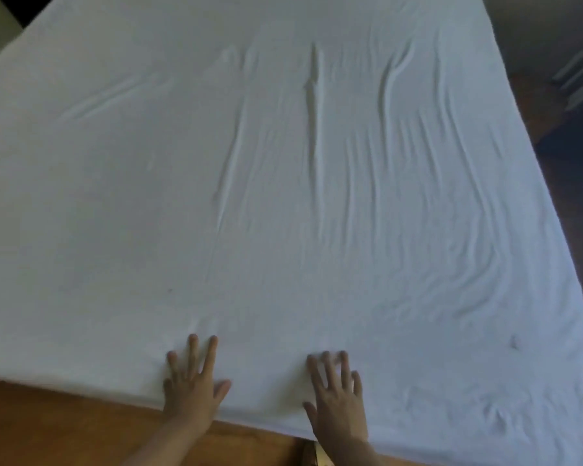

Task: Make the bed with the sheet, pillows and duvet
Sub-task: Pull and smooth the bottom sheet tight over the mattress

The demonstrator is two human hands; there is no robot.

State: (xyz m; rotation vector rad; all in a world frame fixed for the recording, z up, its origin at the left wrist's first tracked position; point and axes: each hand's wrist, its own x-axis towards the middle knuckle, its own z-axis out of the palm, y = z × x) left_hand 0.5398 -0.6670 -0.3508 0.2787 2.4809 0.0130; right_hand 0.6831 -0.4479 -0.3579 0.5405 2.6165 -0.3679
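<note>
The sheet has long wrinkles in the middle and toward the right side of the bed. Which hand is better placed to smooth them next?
Probably the right hand. It lies flat on the sheet nearer the dense wrinkles; the left hand rests beside smoother fabric.

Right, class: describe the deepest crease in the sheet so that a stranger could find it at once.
Start from the white sheet that covers the whole bed. Look straight ahead from the right hand pressed flat at the near edge, towards the far end. The crease is one long, straight, dark-shadowed fold, sharper than the wavy ripples to its right.
</note>
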